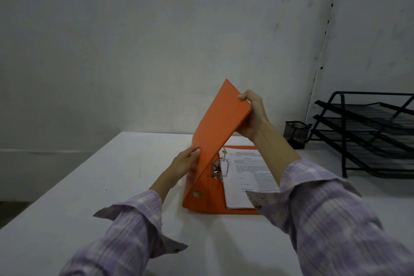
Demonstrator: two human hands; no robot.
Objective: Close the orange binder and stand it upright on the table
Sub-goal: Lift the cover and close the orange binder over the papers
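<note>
Hands work an orange binder (pixel 220 132) on a white table (pixel 100 186). Right hand (pixel 252 114) pinches the raised front cover's free edge; left hand (pixel 187 160) grips its spine-side edge. Closing is roughly half done; standing upright remains. Spine runs away from the person, papers (pixel 246 177) exposed.

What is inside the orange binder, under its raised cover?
Inside the orange binder, a stack of printed papers sits on the metal ring mechanism. The right hand lifts the cover. The forearm hides the papers' right part; the text is unreadable.
</note>
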